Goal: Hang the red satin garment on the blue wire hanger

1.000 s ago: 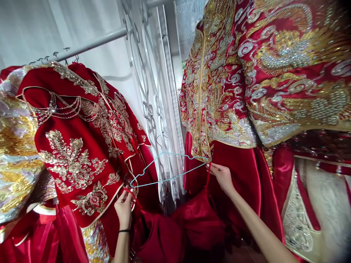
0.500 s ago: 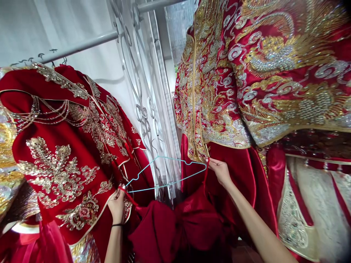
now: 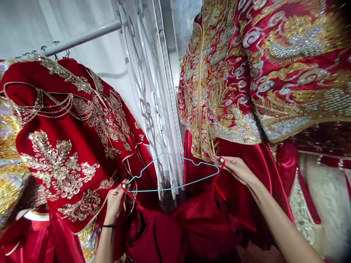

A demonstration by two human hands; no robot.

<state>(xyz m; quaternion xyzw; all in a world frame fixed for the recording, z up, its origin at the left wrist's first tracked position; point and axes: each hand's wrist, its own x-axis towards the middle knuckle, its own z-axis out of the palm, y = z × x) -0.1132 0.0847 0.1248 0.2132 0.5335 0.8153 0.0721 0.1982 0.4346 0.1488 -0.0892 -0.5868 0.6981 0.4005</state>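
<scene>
A thin light-blue wire hanger [image 3: 175, 174] hangs level between my two hands. My left hand [image 3: 115, 201] pinches a red ribbon loop at the hanger's left end, fingers closed. My right hand [image 3: 236, 168] pinches another red loop at the hanger's right end. Below the hanger droops a dark red satin skirt [image 3: 197, 226], joined to both loops.
A red velvet jacket with gold embroidery [image 3: 74, 146] hangs at the left from a white rail [image 3: 85, 36]. A heavily beaded red and gold jacket [image 3: 246, 80] hangs at the right. Behind the hanger stand a white scrolled metal grille [image 3: 145, 95] and sheer curtain.
My right hand has moved right and slightly down, stretching the loop over the hanger's right end. My left hand has stayed at the left end.
</scene>
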